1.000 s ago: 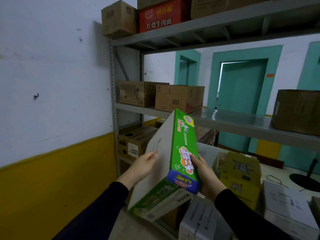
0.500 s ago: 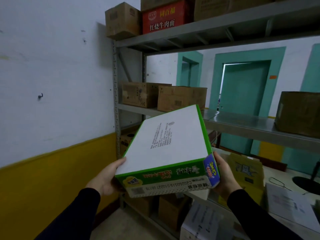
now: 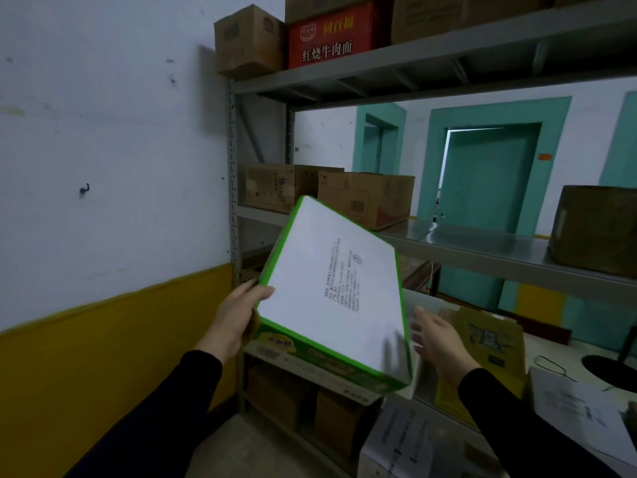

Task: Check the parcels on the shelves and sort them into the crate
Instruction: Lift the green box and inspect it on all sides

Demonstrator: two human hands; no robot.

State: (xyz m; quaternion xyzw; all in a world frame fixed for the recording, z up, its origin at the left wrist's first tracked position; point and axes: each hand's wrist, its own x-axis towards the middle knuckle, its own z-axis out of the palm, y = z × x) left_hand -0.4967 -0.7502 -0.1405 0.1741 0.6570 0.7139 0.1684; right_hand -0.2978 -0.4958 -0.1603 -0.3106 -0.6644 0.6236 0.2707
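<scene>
You held the green-edged box [image 3: 331,288] in front of the metal shelving [image 3: 482,243], its white printed face turned up toward you and tilted, one corner pointing up at the middle shelf. Your left hand [image 3: 238,315] gripped the box's lower left corner, thumb on the white face and fingers underneath. Your right hand [image 3: 437,339] hung just beside the box's right edge with fingers spread and relaxed, blurred; whether it touched the box could not be told. Behind the box, on the middle shelf, two brown cartons [image 3: 365,198] stood side by side. Above it, on the top shelf, sat a red carton [image 3: 327,36]. To the box's right lay a yellow package [image 3: 482,343].
</scene>
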